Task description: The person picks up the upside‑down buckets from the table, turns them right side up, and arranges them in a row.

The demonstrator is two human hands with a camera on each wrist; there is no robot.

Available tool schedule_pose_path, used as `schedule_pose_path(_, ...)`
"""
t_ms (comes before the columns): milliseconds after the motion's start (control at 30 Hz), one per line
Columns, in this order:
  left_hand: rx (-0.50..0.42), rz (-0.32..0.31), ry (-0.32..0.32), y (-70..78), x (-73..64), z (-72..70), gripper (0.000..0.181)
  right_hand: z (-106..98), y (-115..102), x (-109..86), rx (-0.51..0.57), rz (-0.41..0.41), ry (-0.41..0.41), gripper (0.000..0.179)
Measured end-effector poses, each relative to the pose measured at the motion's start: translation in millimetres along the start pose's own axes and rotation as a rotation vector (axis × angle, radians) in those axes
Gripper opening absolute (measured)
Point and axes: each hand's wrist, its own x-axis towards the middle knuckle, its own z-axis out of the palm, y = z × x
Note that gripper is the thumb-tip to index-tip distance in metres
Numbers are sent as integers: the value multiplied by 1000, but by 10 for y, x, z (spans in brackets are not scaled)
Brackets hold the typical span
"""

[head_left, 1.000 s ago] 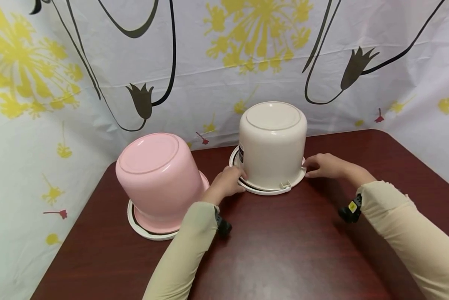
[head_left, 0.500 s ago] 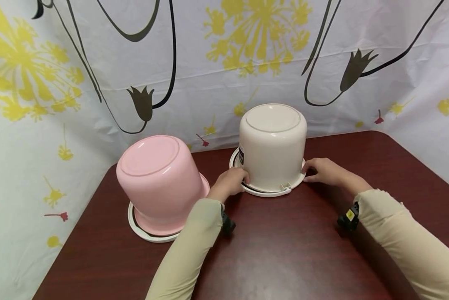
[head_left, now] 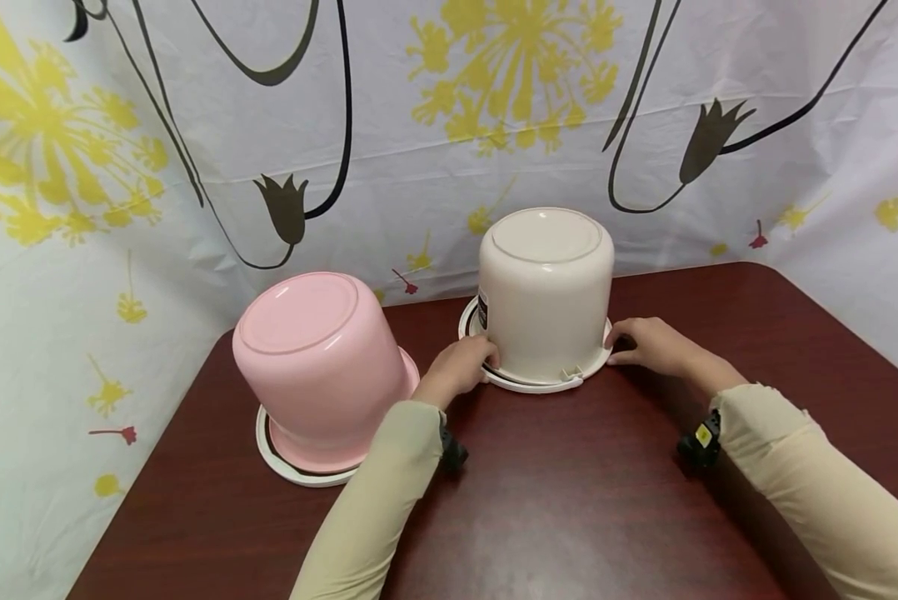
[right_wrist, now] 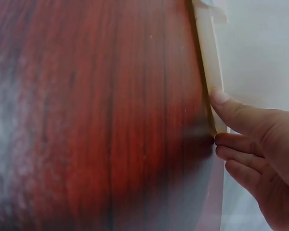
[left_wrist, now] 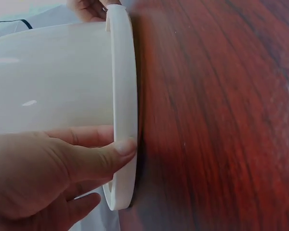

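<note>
Pinching the lower edge of an upturned cream bucket between thumb and curled fingers, the left hand and right hand flank it on the wood-grained table near an upturned pink bucket.

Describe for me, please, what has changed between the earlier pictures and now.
The left hand has shifted slightly right and the right hand slightly left, both closing in on the lower edge of the white bucket, which they now pinch. Nothing was visibly let go. The white bucket and the pink bucket stayed upside down in their places on the table.
</note>
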Motion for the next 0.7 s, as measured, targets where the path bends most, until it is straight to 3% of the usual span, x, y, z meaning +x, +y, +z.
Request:
schedule_pose_path(500, 13, 169, 96, 42, -42, -206, 21, -100, 29, -144, 77, 47, 56, 23)
schedule_pose_path(700, -69, 233, 140, 57, -35, -289, 21, -149, 59, -202, 124, 60, 99, 22)
